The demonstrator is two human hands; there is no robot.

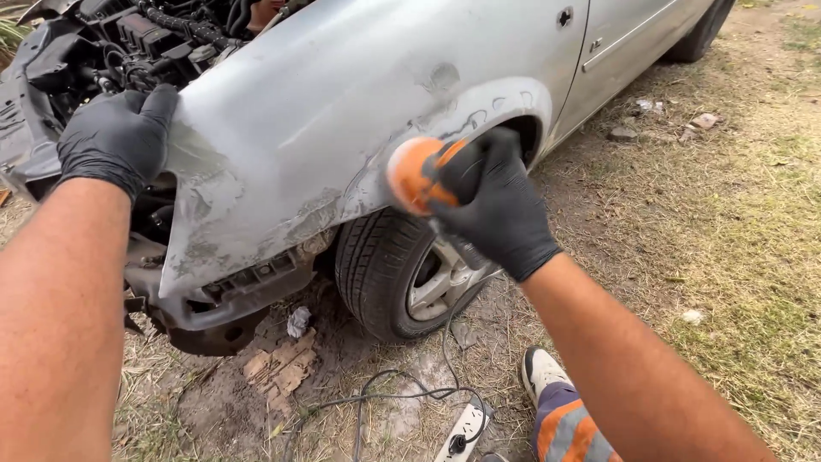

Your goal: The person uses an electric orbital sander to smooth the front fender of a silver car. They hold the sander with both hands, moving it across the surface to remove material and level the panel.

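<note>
My right hand point(500, 210), in a black glove, grips an orange power sander point(412, 174) and presses its pad against the silver front fender point(325, 128) just above the wheel arch. The fender's paint is dull and scuffed around the pad. My left hand point(115, 137), also gloved in black, rests on the fender's front upper edge beside the open engine bay point(128, 43). The front wheel point(402, 274) sits directly below the sander.
The sander's cable point(402, 393) runs down to a white power strip point(466, 425) on the dirt. My shoe point(540, 370) stands near it. Broken cardboard pieces point(278, 370) lie under the bumper area. Stones and litter point(658, 128) lie on dry grass by the car door point(616, 60).
</note>
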